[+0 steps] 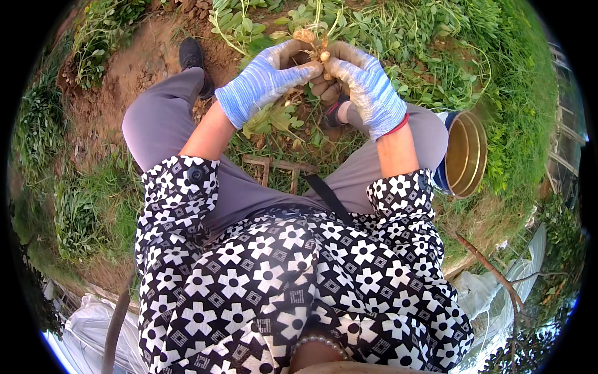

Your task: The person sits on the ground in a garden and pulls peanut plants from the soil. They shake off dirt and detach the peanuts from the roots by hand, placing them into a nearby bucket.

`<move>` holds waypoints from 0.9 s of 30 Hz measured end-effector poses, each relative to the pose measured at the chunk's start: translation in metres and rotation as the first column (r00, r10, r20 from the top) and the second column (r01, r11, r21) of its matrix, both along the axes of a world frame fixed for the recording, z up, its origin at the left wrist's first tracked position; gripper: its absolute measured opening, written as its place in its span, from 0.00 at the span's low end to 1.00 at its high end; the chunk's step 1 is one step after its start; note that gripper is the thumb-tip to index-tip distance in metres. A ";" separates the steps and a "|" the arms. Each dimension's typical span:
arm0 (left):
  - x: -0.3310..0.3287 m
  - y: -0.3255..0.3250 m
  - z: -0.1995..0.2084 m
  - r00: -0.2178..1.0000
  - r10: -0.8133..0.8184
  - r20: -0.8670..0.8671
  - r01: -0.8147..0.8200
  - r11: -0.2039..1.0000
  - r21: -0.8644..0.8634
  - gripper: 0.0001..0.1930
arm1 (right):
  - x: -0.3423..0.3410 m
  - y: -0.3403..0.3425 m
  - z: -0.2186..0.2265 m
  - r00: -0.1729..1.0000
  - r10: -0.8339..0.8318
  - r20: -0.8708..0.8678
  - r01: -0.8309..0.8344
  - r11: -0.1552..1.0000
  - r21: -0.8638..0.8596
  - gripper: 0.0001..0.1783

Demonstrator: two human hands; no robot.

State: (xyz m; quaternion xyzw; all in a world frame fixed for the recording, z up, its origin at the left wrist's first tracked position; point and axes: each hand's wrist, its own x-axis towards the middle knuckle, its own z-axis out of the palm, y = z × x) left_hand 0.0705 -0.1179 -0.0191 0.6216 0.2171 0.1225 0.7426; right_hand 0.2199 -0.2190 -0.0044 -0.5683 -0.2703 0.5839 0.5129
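Both my hands wear blue-and-white knit gloves with dirty coated fingers, and they meet in front of me at the root end of a peanut plant. Its green stems run up and away from the hands. My left hand is closed around the roots from the left, thumb toward the middle. From the right, my right hand pinches at the same cluster, its fingers curled. Tan peanut pods show above the hands, and a small pale pod sits between the thumbs. Some fingertips are hidden behind the pods.
A metal bucket stands beside my right knee, its inside golden. Leafy uprooted plants lie ahead and right; bare soil is at the left. Below me is a wooden frame. White sheeting and a branch are behind right.
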 end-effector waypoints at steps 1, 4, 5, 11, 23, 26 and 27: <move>-0.001 0.002 -0.002 0.998 -0.011 -0.054 0.008 0.998 -0.057 0.20 | 0.000 0.000 0.002 0.994 0.032 0.101 -0.030 0.999 -0.018 0.13; 0.002 0.007 -0.019 0.996 0.012 -0.085 -0.021 0.994 -0.106 0.19 | -0.004 0.002 0.009 0.943 0.082 0.322 -0.060 0.995 -0.077 0.14; 0.002 0.007 -0.022 0.988 0.019 -0.151 -0.023 0.999 -0.024 0.19 | -0.008 0.003 0.008 0.936 0.065 0.347 -0.035 0.995 -0.092 0.15; 0.002 0.005 -0.030 0.976 -0.010 -0.216 0.079 0.946 0.315 0.16 | -0.006 0.003 0.005 0.527 0.206 0.824 -0.253 0.964 -0.079 0.17; -0.012 0.008 -0.006 0.900 -0.433 -0.044 0.436 0.895 0.096 0.11 | 0.029 -0.017 0.026 0.731 0.611 0.305 -0.554 0.792 -0.256 0.16; -0.012 0.014 -0.012 0.891 -0.454 0.022 0.451 0.890 0.072 0.13 | 0.043 -0.022 0.019 0.772 0.558 0.303 -0.559 0.824 -0.093 0.17; -0.013 0.015 -0.013 0.888 -0.459 0.000 0.459 0.888 0.040 0.12 | 0.044 -0.022 0.017 0.811 0.494 0.313 -0.501 0.863 -0.065 0.18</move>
